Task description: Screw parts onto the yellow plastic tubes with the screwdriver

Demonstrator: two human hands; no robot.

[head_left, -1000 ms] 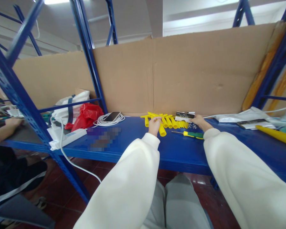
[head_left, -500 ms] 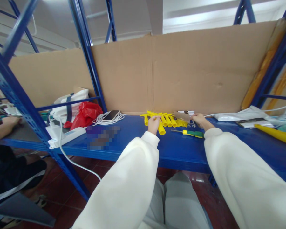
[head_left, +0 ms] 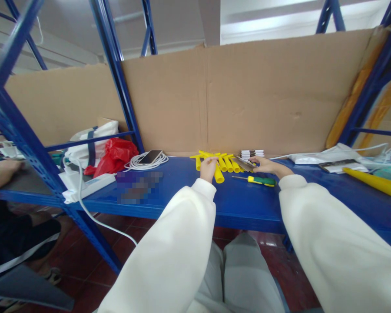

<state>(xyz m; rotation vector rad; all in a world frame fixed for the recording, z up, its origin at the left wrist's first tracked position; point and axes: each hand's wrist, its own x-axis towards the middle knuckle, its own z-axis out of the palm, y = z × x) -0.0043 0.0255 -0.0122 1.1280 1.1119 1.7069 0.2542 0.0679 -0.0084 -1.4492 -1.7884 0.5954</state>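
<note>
- The right hand [head_left: 266, 166] has drawn a flat dark strip [head_left: 244, 164] away from the stack [head_left: 252, 153] by the cardboard wall [head_left: 267, 95] and swung it left, tilted, over the yellow tubes [head_left: 226, 161].
- Its fingers pinch the strip's right end. The rest of the strip juts out leftward past the fingertips.
- The left hand [head_left: 209, 168] has barely shifted. Its fingers curl down onto the nearest tube, but I cannot tell whether they grip it.
- A green-and-yellow screwdriver [head_left: 257, 180] lies on the blue shelf [head_left: 182, 191], just in front of the right hand.
</note>
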